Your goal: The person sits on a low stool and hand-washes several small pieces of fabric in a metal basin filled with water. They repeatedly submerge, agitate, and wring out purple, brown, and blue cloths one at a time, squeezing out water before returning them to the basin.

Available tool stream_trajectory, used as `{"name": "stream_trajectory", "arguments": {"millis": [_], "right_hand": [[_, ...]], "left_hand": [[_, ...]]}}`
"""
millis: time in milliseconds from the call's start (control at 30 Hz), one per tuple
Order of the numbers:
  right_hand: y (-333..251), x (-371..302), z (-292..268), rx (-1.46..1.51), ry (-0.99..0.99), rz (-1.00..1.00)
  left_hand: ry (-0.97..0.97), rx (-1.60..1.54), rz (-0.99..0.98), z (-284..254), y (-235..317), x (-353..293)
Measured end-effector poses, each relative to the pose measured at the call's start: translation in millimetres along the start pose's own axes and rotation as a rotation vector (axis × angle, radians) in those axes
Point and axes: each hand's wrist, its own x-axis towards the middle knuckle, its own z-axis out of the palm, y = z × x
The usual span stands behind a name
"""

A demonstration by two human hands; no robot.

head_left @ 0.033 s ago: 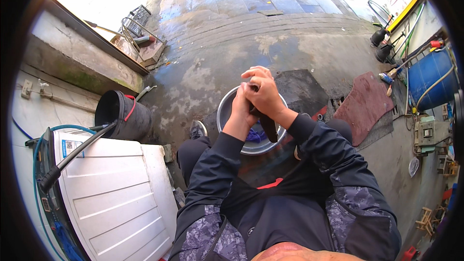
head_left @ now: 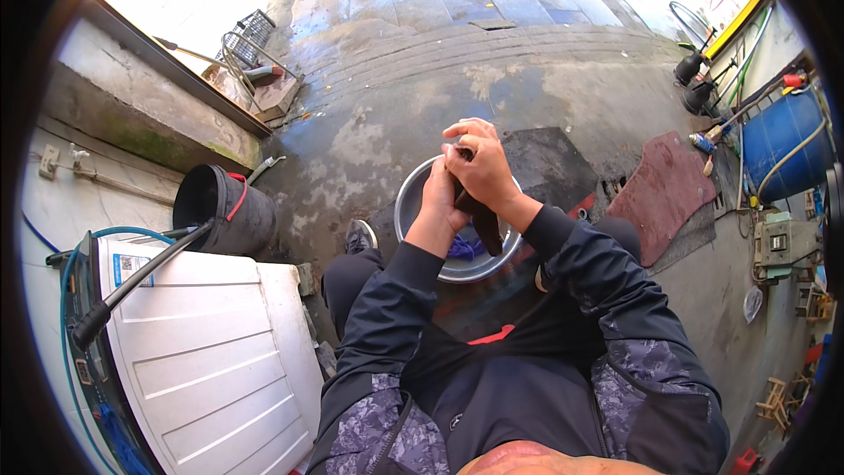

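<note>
Centre frame: right hand (head_left: pixel 485 169) has fingers curled tight around a brown strip (head_left: pixel 486 230); left hand (head_left: pixel 436 196) presses alongside, its fingers hidden, grip cannot be told; strip hangs above metal basin (head_left: pixel 462 275), presumably to catch drips; purple cloth (head_left: pixel 466 248) inside.

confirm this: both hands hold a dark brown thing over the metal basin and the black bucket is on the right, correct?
No, the head view shows the black bucket on the left. The left hand and right hand do hold a dark brown thing over the metal basin.
</note>
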Motion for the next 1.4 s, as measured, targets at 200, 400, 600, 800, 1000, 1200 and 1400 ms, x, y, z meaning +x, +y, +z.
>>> {"name": "stream_trajectory", "arguments": {"millis": [200,400,600,800,1000,1200,1400], "right_hand": [[-17.4,-25.0,4.7,0.12,-0.127,-0.161],[-9.0,-13.1,1.3,0.031,-0.051,-0.116],[51.1,0.6,12.5,0.348,0.003,0.54],[121.6,-23.3,14.2,0.058,-0.153,0.652],[194.5,-100.8,39.4,-0.421,-0.684,0.461],[211.1,-201.6,49.4,-0.53,-1.04,0.604],[245.6,-231.4,77.4,-0.524,-1.221,0.523]], "left_hand": [[-0.516,-0.391,-0.033,-36.6,-5.4,10.0],[-0.108,0.016,0.036,-23.6,3.8,-0.6],[0.237,0.12,0.003,2.5,15.0,-4.8],[0.309,0.117,0.062,-13.7,21.5,-6.6],[0.317,0.098,0.046,-32.2,28.9,-5.4],[0.343,0.151,0.148,-37.3,32.6,-15.4],[0.383,0.182,0.119,-34.5,32.7,-22.1]]}}
